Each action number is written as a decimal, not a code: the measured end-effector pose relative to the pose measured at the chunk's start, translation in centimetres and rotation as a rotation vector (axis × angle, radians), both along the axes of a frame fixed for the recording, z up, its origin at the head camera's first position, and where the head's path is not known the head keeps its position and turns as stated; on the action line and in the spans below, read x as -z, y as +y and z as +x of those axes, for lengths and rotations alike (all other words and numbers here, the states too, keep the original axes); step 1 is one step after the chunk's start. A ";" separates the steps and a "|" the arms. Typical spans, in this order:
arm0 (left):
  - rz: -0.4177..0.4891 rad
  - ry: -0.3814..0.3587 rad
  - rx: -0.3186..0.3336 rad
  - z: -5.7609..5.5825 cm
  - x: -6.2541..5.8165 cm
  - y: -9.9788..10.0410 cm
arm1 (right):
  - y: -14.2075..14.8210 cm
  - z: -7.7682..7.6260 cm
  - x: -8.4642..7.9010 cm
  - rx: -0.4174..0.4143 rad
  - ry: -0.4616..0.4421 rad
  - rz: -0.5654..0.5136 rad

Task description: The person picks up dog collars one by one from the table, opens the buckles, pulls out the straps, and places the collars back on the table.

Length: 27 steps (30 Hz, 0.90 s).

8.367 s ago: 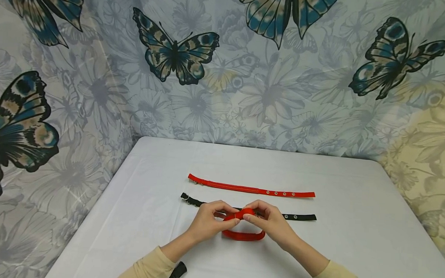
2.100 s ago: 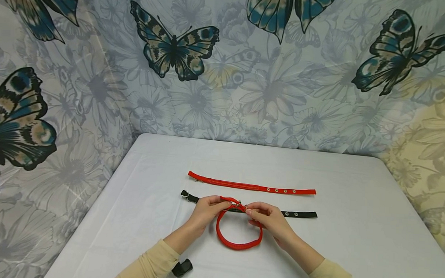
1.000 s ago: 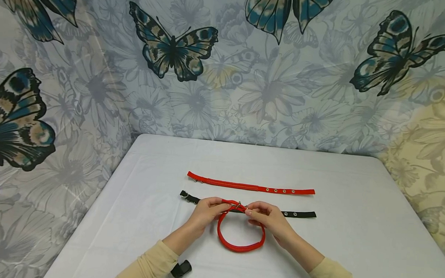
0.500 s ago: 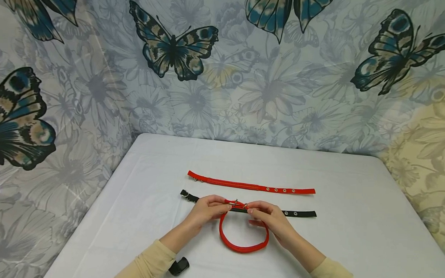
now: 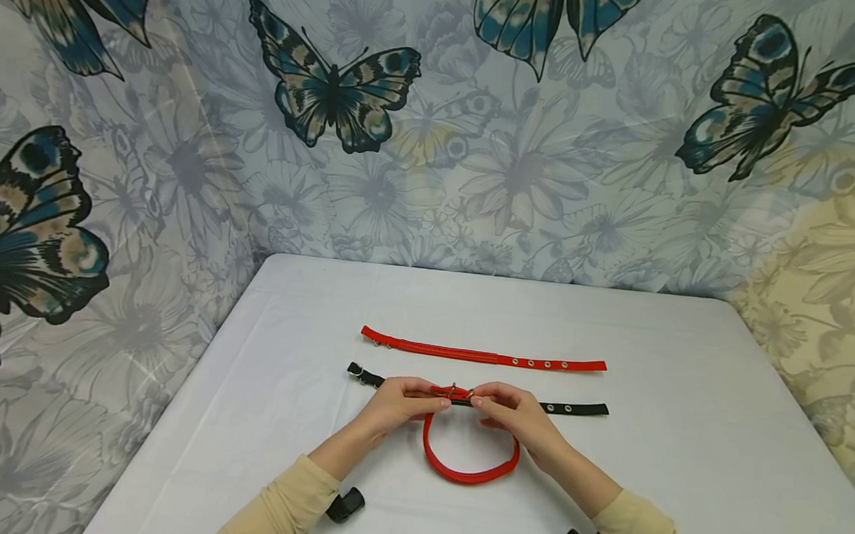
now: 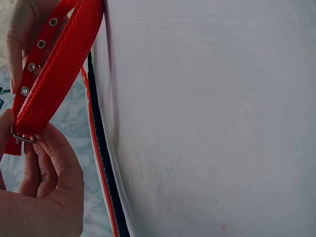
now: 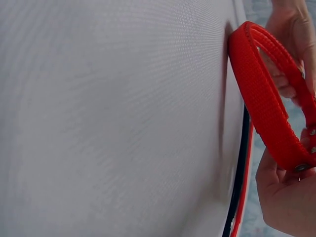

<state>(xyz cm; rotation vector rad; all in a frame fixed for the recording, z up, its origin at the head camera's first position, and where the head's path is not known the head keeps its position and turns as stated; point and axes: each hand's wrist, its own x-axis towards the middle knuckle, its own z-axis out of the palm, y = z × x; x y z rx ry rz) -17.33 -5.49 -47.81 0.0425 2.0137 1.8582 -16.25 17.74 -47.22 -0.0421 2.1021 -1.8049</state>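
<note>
A red collar (image 5: 468,478) is bent into a ring, its lower curve hanging toward me in the head view. At the top of the ring my left hand (image 5: 387,413) pinches the strap by its metal buckle (image 6: 23,137). The strap's tip pokes out past the buckle in the left wrist view, and a row of eyelets (image 6: 41,44) runs along the band. My right hand (image 5: 519,419) pinches the strap on the other side, right next to the left fingertips. In the right wrist view the padded band (image 7: 261,103) of the collar stands close to the cloth.
Behind the hands a black collar (image 5: 574,410) lies straight across the white table (image 5: 675,464), its middle partly hidden by the hands. Farther back lies another red collar (image 5: 460,353), flat. Black devices (image 5: 345,505) sit at both wrists. A butterfly-patterned curtain (image 5: 515,184) surrounds the table.
Earlier the red collar was bunched between the fingers; now its ring hangs open. Over the last second the left fingers have shifted nearer the buckle, and the ring has swung slightly right.
</note>
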 end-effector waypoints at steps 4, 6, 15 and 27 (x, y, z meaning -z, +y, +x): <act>0.023 -0.006 0.000 -0.1 0.2 0.0 | 0.2 -0.1 0.1 -0.016 0.022 0.023; 0.032 -0.008 -0.002 -0.1 0.4 -0.1 | 0.4 -0.1 0.1 -0.031 0.039 0.030; 0.058 -0.015 -0.017 -0.2 0.6 -0.2 | 0.8 -0.1 0.0 -0.095 0.072 0.026; -0.033 0.031 0.063 -0.1 -0.5 0.1 | 0.0 -0.5 -0.8 -0.060 0.107 0.088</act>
